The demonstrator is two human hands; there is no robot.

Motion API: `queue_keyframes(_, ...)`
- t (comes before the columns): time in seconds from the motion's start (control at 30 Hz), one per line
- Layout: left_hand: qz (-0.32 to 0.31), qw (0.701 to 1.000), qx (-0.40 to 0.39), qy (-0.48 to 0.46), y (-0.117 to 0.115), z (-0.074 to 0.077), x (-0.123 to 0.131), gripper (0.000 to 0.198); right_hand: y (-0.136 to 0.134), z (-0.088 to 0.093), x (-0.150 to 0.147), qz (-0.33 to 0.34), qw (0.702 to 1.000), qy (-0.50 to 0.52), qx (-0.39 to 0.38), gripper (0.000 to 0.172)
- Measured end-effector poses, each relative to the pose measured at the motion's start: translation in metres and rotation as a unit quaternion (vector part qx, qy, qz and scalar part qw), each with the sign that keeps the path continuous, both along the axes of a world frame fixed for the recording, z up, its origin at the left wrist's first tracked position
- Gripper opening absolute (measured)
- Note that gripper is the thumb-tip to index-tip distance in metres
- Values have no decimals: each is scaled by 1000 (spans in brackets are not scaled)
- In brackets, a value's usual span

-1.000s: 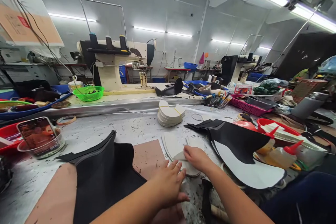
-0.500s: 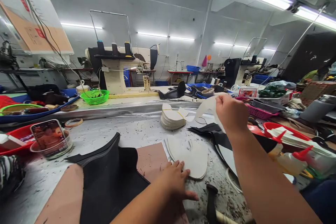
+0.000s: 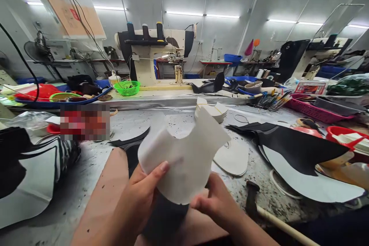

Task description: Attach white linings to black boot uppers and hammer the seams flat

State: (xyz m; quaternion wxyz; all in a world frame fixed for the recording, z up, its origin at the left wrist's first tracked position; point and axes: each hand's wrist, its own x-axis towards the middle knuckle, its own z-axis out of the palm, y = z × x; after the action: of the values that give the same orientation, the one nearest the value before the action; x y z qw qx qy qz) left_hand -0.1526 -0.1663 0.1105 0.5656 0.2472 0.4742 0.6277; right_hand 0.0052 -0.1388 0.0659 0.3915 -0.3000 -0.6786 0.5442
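Observation:
My left hand (image 3: 147,184) grips a white U-shaped sheet piece (image 3: 184,161), its thumb on the face and the other fingers behind. At the sheet's lower right edge is my right hand (image 3: 220,201), fingers curled and partly hidden behind it. The sheet is raised and slightly blurred, notch facing away from me. Beneath it a black cut piece (image 3: 170,219) lies over a pinkish board (image 3: 103,192). Just right of the sheet rest similar white pieces (image 3: 233,157), and a banded stack of white pieces (image 3: 220,111) stands farther back.
A hammer (image 3: 253,196) lies near my right wrist. Black pieces with white backing (image 3: 302,146) spread along the right; more black and white pieces (image 3: 37,177) stack at left. A sewing machine (image 3: 155,57) stands behind the bench, beside a green basket (image 3: 127,88).
My right hand has come back toward me with the white sheet, and my left hand has left the white pieces and taken hold of it. The view has turned left.

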Motion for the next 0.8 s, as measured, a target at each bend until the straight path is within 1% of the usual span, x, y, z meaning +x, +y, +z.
queue_keyframes(0.03, 34, 999, -3, 2, -8, -6, -7, 72, -1, -3, -15, 45, 992, 79, -92, 63)
queue_keyframes(0.07, 65, 998, -7, 3, -15, -15, -13, 72, -3, -8, -29, 72, 973, 148, -163, 62)
queue_keyframes(0.1, 85, 996, -15, 2, -21, -25, -18, 71, -5, -13, -41, 79, 952, 195, -223, 61)
queue_keyframes(0.13, 93, 995, -30, -5, -27, -36, -22, 70, -8, -20, -50, 73, 934, 213, -276, 60)
queue_keyframes(0.17, 93, 994, -54, -18, -32, -48, -26, 67, -11, -28, -57, 62, 923, 203, -321, 60)
queue_keyframes(0.2, 91, 991, -85, -37, -38, -59, -28, 62, -14, -37, -61, 52, 918, 169, -356, 59)
queue_keyframes(0.27, 81, 982, -150, -83, -48, -80, -31, 49, -19, -53, -59, 50, 919, 69, -386, 52)
queue_keyframes(0.33, 76, 971, -196, -115, -57, -93, -30, 40, -21, -64, -49, 58, 932, -15, -357, 48)
queue_keyframes(0.4, 67, 970, -203, -120, -63, -98, -28, 41, -21, -68, -38, 52, 951, -60, -300, 47)
queue_keyframes(0.47, 59, 972, -199, -111, -66, -96, -27, 43, -19, -67, -31, 37, 966, -97, -238, 40)
queue_keyframes(0.57, 30, 976, -197, -87, -62, -92, -33, 53, -18, -62, -28, 36, 969, -169, -175, 23)
queue_keyframes(0.63, 21, 983, -181, -25, -53, -90, -46, 58, -20, -60, -29, 36, 969, -199, -139, 15)
queue_keyframes(0.7, 4, 984, -150, 97, -41, -90, -63, 54, -23, -61, -30, 29, 973, -198, -115, 12)
queue_keyframes(0.77, -35, 967, -117, 222, -25, -92, -83, 43, -26, -63, -30, 19, 976, -187, -114, 12)
queue_keyframes(0.8, -57, 956, -104, 269, -17, -93, -93, 38, -27, -64, -30, 14, 976, -184, -119, 12)
